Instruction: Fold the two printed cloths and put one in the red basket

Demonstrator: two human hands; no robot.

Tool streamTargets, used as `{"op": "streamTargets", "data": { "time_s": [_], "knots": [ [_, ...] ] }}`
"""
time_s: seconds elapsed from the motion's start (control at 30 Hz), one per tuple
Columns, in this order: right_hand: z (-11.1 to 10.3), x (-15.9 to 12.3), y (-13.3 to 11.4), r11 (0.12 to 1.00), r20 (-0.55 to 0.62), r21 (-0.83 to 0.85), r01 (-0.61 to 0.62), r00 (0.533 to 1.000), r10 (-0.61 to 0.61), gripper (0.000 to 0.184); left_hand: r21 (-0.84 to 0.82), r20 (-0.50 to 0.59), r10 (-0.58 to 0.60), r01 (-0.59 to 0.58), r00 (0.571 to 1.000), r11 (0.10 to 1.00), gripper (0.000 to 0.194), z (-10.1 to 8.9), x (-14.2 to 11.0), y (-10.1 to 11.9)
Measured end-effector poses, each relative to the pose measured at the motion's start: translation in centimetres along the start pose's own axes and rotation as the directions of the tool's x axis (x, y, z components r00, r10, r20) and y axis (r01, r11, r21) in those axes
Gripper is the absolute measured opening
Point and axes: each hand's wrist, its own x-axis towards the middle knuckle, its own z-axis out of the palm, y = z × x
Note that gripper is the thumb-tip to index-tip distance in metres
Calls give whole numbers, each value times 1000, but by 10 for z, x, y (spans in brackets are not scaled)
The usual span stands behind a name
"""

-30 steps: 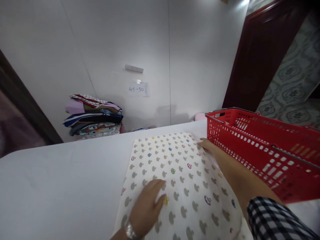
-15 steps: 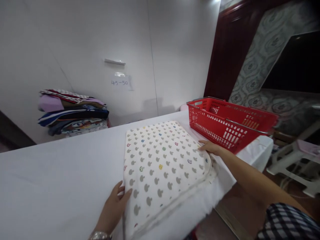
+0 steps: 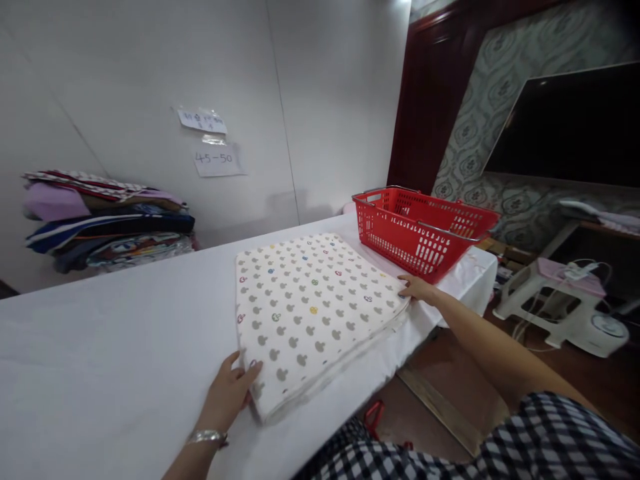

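Note:
A folded white blanket (image 3: 320, 320) printed with grey mushroom-like shapes and a few coloured ones lies flat on the white-covered table (image 3: 125, 360). My left hand (image 3: 229, 392) pinches its near left edge, thumb on top and the other fingers at the side, partly hidden. At the right corner, my right hand (image 3: 419, 289) grips the layers, with fingers on top and the thumb out of sight. Several layers show along the near edge.
A red plastic basket (image 3: 395, 233) stands on the table behind my right hand. At the back left is a pile of folded clothes (image 3: 110, 223). Paper signs (image 3: 220, 160) hang on the wall. A white stool (image 3: 545, 300) stands right of the table.
The blanket's right corner, loose and curled before, now lies flatter and more even under my right hand. Both hands stay at the blanket's edges. The view has turned to the right.

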Motion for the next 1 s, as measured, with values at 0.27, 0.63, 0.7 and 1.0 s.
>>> {"op": "streamTargets", "data": {
  "time_s": [0.27,0.63,0.7,1.0],
  "knots": [
    [4,4,6,956,-98,-291,-38,995,10,62,257,-19,26,-20,999,966,88,0,-3,7],
    [8,-1,14,956,-18,-293,-33,999,29,39,-319,23,-129,130,991,939,84,15,-18,4],
    [8,-1,19,989,53,-147,-21,998,29,30,-497,93,-193,214,977,841,73,21,-20,0],
    [18,-4,39,857,178,498,-130,983,45,37,-593,255,-121,254,959,764,38,22,-30,0]
  ]
}}
